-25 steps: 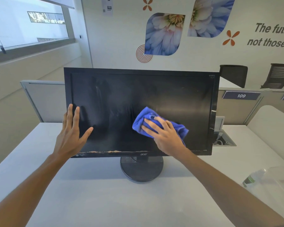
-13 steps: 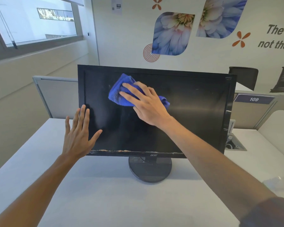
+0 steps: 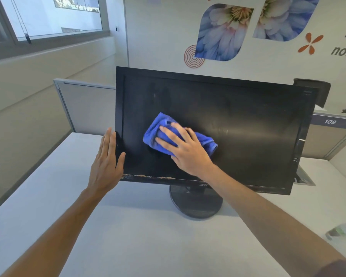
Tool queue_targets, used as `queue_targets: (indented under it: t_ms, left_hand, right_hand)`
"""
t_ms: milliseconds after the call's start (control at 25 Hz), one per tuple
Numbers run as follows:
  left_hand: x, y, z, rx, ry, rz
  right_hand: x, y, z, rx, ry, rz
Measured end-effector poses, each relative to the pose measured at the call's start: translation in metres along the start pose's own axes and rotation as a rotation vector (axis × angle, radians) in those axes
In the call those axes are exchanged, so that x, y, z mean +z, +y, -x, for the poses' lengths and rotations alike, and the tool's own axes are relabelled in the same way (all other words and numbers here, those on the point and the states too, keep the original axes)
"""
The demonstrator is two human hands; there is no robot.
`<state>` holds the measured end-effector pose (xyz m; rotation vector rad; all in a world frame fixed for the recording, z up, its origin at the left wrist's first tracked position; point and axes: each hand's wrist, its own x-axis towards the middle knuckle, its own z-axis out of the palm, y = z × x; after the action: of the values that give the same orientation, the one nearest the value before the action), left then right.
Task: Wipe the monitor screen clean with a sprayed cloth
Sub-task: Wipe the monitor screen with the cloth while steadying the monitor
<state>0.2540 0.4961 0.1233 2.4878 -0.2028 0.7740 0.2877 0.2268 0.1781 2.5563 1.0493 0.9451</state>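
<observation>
A black monitor [image 3: 248, 120] stands on a round base [image 3: 196, 202] on the white desk. Its dark screen shows faint smears, and the lower bezel is chipped at the left. A folded blue cloth [image 3: 154, 128] lies against the lower left part of the screen. My right hand [image 3: 186, 150] presses flat on the cloth with straight, spread fingers. My left hand [image 3: 106, 162] rests flat with straight fingers against the monitor's lower left edge, its thumb on the screen side.
The white desk [image 3: 128, 236] spreads in front of the monitor. A clear spray bottle [image 3: 340, 232] lies blurred at the right edge. Grey partitions [image 3: 84, 106] stand behind the desk, and a cable box [image 3: 304, 178] sits behind the monitor's right corner.
My right hand has swept the cloth from the upper left of the screen down to the lower left. My left hand has stayed on the left edge.
</observation>
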Motion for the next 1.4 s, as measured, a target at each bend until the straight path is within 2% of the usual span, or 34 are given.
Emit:
queue_targets:
  t_ms: [160,360,520,720,840,960,1120,1320,1400]
  left_hand:
    - [0.000,0.000,0.002,-0.022,-0.007,0.056]
    - [0.004,0.001,0.003,-0.078,0.000,0.101]
    - [0.002,0.004,0.003,-0.096,-0.007,0.151]
    - [0.000,0.001,0.002,-0.089,-0.025,0.212]
    - [-0.001,0.000,0.001,-0.125,-0.065,0.274]
    - [-0.003,0.000,0.002,-0.101,-0.082,0.219]
    - [-0.005,-0.002,0.000,-0.076,-0.011,0.141]
    - [-0.001,0.000,0.004,-0.127,-0.026,0.214]
    - [0.001,0.001,0.009,-0.066,-0.046,0.184]
  right_hand:
    - [0.007,-0.015,0.015,-0.092,-0.012,-0.003]
    - [-0.031,0.002,-0.060,0.092,0.091,-0.082]
    - [-0.036,0.001,-0.113,0.103,0.025,-0.038]
    - [0.002,-0.052,-0.070,-0.004,-0.026,-0.058]
    - [0.020,-0.086,-0.031,-0.072,-0.119,-0.099]
    - [0.018,-0.109,-0.020,-0.005,-0.192,-0.142]
    - [0.010,-0.139,-0.027,0.133,-0.217,-0.129]
    - [0.015,-0.169,-0.016,0.151,-0.262,-0.056]
    - [0.013,-0.171,-0.013,0.175,-0.262,-0.025]
